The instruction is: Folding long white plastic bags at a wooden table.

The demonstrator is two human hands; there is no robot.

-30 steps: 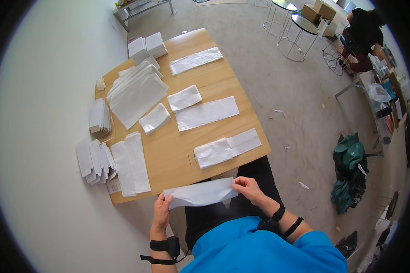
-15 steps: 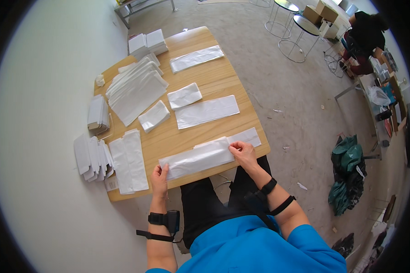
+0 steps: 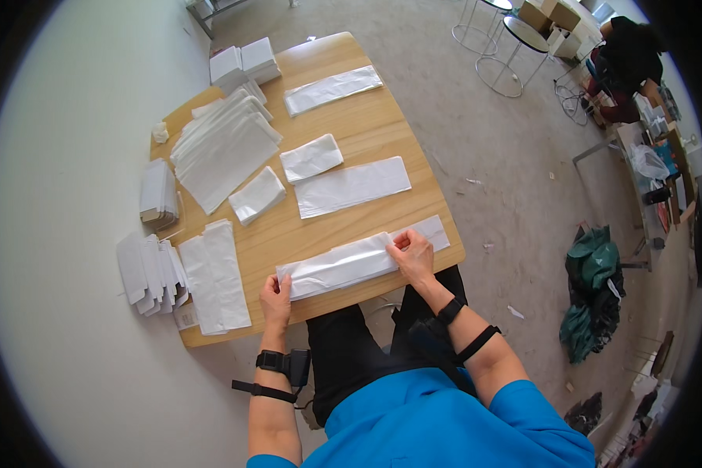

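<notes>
A thin white plastic bag (image 3: 335, 269), folded into a long strip, lies along the near edge of the wooden table. My left hand (image 3: 275, 298) pinches its left end between thumb and fingers. At the right end my right hand (image 3: 413, 256) is closed on the bag's edge with the fingertips. A flatter white strip (image 3: 431, 231) sticks out from beneath, past my right hand. Beyond it lie a folded white strip (image 3: 355, 187) and a short folded bundle (image 3: 312, 158). Another short bundle (image 3: 257, 195) is to their left.
Fanned white bags (image 3: 226, 152) cover the table's left side, with white box stacks (image 3: 242, 62) behind. More flat bags (image 3: 214, 277) and folded white cartons (image 3: 152, 273) sit at the near left by the wall. Across the room, a person (image 3: 628, 62) is near a cluttered table (image 3: 628, 148).
Both hands keep their hold on the folded bag and have shifted only slightly. The whole table appears a little further left and up as the view moves.
</notes>
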